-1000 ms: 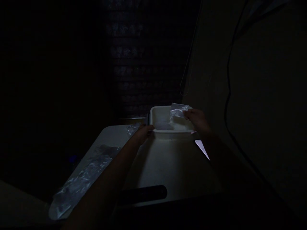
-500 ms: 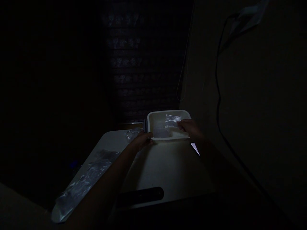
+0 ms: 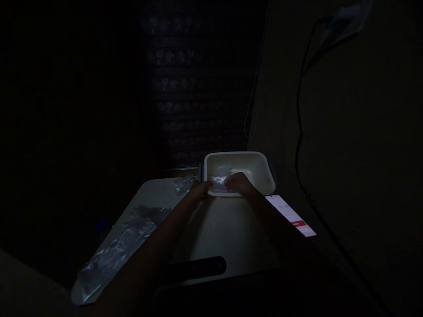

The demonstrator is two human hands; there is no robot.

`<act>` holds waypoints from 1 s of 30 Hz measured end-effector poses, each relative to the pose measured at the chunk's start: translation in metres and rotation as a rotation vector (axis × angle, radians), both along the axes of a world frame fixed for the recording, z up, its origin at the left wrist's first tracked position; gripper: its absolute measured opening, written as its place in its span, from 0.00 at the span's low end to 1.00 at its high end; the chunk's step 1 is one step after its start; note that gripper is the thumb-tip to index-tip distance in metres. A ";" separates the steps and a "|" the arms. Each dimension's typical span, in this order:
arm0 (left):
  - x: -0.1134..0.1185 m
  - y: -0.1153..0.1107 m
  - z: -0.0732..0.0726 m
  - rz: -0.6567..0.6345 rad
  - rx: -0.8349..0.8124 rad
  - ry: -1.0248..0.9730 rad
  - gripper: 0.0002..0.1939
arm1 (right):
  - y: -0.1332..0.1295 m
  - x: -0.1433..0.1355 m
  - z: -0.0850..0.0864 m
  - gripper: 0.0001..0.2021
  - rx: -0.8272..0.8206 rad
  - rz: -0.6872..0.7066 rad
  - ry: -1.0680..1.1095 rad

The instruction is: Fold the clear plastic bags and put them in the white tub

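In dim light, a white basin (image 3: 236, 154) stands at the far end of the white table. My right hand (image 3: 238, 180) reaches into its left part, fingers closed on a small clear plastic packet (image 3: 218, 179). At the basin's near left corner is my left hand (image 3: 200, 188), its fingertips over the rim beside the packet; whether they grip the rim or the packet is too dark to tell. More clear plastic lies in the basin under the packet.
A crumpled clear bag (image 3: 183, 185) sits left of the basin, and larger plastic bags (image 3: 119, 244) lie along the table's left edge. A lit phone (image 3: 291, 215) lies at the right. A dark cable (image 3: 299, 132) hangs along the right wall.
My right hand has moved left across the basin with the packet, to beside my left hand. More of the lit phone now shows. My left hand has barely moved.
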State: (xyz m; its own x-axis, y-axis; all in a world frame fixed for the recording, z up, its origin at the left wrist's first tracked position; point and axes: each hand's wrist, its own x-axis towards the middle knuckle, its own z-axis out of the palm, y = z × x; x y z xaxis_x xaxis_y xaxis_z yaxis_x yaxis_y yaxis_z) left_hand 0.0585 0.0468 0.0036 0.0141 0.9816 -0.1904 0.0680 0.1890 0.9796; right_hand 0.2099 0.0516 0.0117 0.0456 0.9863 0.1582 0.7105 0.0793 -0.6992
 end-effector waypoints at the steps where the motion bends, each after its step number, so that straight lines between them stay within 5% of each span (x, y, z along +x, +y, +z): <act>1: 0.002 0.001 -0.002 0.043 0.021 0.023 0.13 | -0.001 -0.001 0.000 0.05 -0.014 -0.021 -0.004; 6: 0.011 0.005 -0.009 0.117 0.076 0.083 0.15 | -0.004 0.010 0.012 0.08 -0.082 -0.023 -0.055; 10: 0.012 0.006 -0.012 0.190 0.071 0.113 0.19 | -0.001 0.025 0.019 0.12 0.248 -0.089 -0.192; 13: 0.013 0.006 -0.015 0.210 0.077 0.169 0.21 | 0.008 0.025 0.018 0.19 0.400 0.050 -0.279; 21: 0.010 0.006 -0.026 0.231 0.134 0.197 0.23 | 0.037 0.000 0.024 0.25 0.292 0.351 -0.770; 30: 0.013 0.000 -0.020 0.233 0.098 0.249 0.22 | 0.041 -0.003 0.024 0.20 0.219 0.303 -0.922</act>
